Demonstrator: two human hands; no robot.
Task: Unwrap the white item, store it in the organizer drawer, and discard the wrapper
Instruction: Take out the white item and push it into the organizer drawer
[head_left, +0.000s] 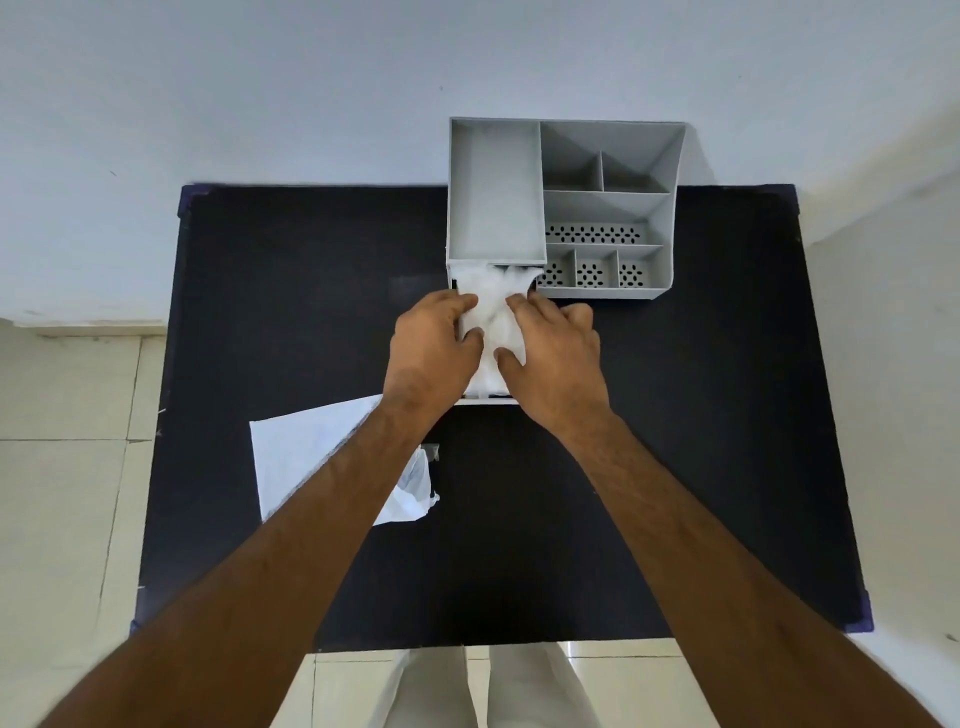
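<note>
Storing step: item going into drawer, wrapper not yet discarded.

We see the white item (493, 317), soft and crumpled, lying in the pulled-out drawer (485, 399) at the front of the grey organizer (665, 208). Left hand (434, 348) and right hand (553, 353) press on it from either side, fingers bent over it, grasping the item. We judge unwrapping done: the wrapper (306, 457) lies flat on the black table (675, 415), near the left forearm. Next we would tuck the item below the rim, let go, push the drawer shut, then take up the wrapper.
</note>
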